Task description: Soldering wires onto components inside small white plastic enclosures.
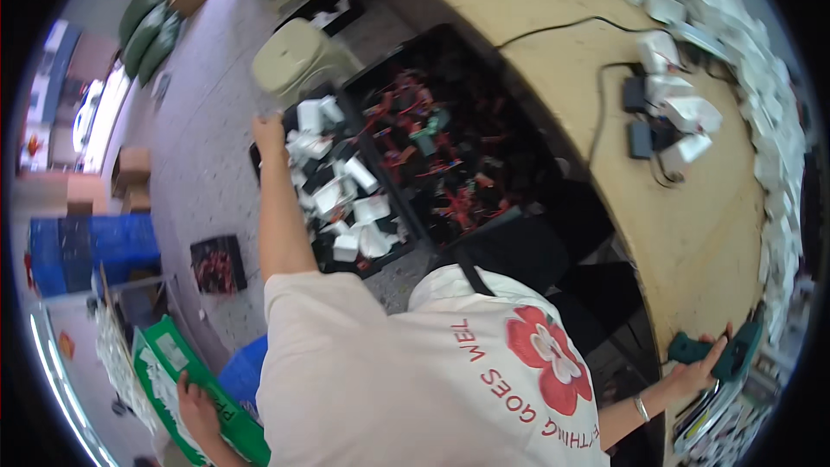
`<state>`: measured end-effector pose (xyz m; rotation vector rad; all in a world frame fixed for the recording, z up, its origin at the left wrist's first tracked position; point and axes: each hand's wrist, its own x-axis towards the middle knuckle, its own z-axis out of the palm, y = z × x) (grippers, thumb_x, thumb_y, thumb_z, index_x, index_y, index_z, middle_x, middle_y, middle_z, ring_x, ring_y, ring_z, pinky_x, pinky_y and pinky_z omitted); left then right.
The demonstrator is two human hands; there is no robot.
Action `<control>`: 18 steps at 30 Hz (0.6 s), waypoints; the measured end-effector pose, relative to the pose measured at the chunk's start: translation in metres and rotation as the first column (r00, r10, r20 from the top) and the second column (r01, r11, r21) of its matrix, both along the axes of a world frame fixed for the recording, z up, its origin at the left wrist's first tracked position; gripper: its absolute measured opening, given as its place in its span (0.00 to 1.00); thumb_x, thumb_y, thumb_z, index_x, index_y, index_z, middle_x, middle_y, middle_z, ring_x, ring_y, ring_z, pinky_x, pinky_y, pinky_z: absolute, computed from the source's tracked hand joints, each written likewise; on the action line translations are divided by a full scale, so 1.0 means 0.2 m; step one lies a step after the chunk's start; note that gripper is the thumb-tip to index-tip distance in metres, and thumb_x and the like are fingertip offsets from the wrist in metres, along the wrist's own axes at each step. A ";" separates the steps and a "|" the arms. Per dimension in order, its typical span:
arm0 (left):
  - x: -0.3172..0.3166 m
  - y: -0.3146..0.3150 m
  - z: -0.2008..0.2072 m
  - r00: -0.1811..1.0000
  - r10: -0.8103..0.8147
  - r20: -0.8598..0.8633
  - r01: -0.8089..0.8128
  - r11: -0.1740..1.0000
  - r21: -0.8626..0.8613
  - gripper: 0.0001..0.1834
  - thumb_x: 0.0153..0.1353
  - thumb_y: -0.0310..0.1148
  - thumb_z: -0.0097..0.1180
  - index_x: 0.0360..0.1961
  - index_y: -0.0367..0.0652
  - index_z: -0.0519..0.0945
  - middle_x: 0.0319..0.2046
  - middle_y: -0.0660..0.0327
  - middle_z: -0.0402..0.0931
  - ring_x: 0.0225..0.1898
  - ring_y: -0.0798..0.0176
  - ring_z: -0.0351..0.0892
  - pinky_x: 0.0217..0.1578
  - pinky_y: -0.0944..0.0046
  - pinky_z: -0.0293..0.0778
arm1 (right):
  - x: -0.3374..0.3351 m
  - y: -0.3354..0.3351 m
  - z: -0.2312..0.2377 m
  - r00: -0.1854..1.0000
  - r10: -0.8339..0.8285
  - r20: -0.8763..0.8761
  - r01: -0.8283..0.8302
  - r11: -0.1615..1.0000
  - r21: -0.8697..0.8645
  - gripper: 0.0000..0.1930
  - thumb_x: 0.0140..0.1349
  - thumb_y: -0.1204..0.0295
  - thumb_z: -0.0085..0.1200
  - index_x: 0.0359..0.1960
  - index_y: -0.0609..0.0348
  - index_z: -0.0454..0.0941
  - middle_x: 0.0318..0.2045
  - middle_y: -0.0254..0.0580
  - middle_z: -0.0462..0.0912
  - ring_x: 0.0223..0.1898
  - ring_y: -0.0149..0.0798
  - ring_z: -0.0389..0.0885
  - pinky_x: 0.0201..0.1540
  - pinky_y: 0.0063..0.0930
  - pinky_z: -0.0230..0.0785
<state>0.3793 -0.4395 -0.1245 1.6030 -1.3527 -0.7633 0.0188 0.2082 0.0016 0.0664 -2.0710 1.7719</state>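
Observation:
My left hand (pixel 270 128) reaches forward from a white sleeve, its fingers curled at the far left corner of a black crate (pixel 367 273). That crate holds white plastic pieces (pixel 350 177) mixed with dark ones. Out to the right, my right hand (pixel 702 370), with a bracelet at the wrist, has its fingers around a dark green plastic object (pixel 737 355) at the table's near end; its exact kind is unclear. A second dark green part (pixel 689 348) shows beside the fingers. Against the first crate stands a larger black crate (pixel 393 175) full of red-wired parts (pixel 415 130).
A curved wooden table (pixel 553 43) bears stacked white pieces (pixel 761 112) and black adapters (pixel 640 138) with cables. Beyond the crates stands a beige stool (pixel 290 56). A small black box (pixel 216 264) sits on the floor. At lower left, another person's hand (pixel 199 406) touches a green box (pixel 164 355).

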 end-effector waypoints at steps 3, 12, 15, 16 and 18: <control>-0.39 0.04 0.21 0.921 -0.346 -0.180 0.283 0.910 -0.303 0.28 0.50 0.28 0.56 0.53 0.34 0.63 0.48 0.50 0.68 0.50 0.57 0.68 0.50 0.62 0.63 | -0.02 -0.08 -0.02 0.999 -0.030 0.014 0.030 0.999 -0.032 0.16 0.57 0.75 0.48 0.48 0.66 0.68 0.42 0.43 0.76 0.22 0.24 0.69 0.26 0.17 0.65; -1.92 1.19 0.82 0.065 -0.923 0.379 0.954 -0.054 -0.296 0.46 0.37 0.55 0.63 0.52 0.32 0.64 0.51 0.49 0.65 0.55 0.55 0.62 0.54 0.56 0.58 | 0.00 -0.06 -0.02 0.997 0.026 -0.071 -0.033 0.994 -0.101 0.21 0.57 0.74 0.50 0.53 0.63 0.62 0.45 0.47 0.73 0.23 0.24 0.71 0.26 0.16 0.66; -2.11 1.40 0.81 0.089 -0.742 0.665 0.951 -0.134 -0.277 0.53 0.32 0.63 0.61 0.53 0.34 0.64 0.52 0.48 0.63 0.57 0.50 0.58 0.54 0.49 0.56 | 0.00 -0.07 0.00 0.996 0.039 -0.084 -0.046 0.996 -0.074 0.23 0.57 0.74 0.50 0.54 0.62 0.61 0.45 0.47 0.73 0.23 0.24 0.71 0.27 0.16 0.66; -2.13 1.45 0.79 0.124 -0.653 0.748 0.975 -0.062 -0.215 0.50 0.33 0.61 0.61 0.53 0.36 0.64 0.52 0.45 0.62 0.56 0.48 0.60 0.54 0.52 0.57 | 0.00 -0.07 0.00 0.996 0.039 -0.086 -0.046 0.996 -0.081 0.23 0.57 0.74 0.50 0.54 0.62 0.61 0.45 0.47 0.73 0.23 0.24 0.71 0.27 0.16 0.66; -2.17 1.47 0.77 0.135 -0.552 0.823 0.988 0.007 -0.157 0.48 0.35 0.58 0.61 0.54 0.37 0.64 0.51 0.43 0.62 0.55 0.45 0.62 0.54 0.55 0.58 | 0.00 -0.07 0.00 0.994 0.041 -0.104 -0.047 0.997 -0.057 0.23 0.56 0.74 0.50 0.54 0.63 0.61 0.44 0.47 0.73 0.22 0.24 0.70 0.30 0.17 0.67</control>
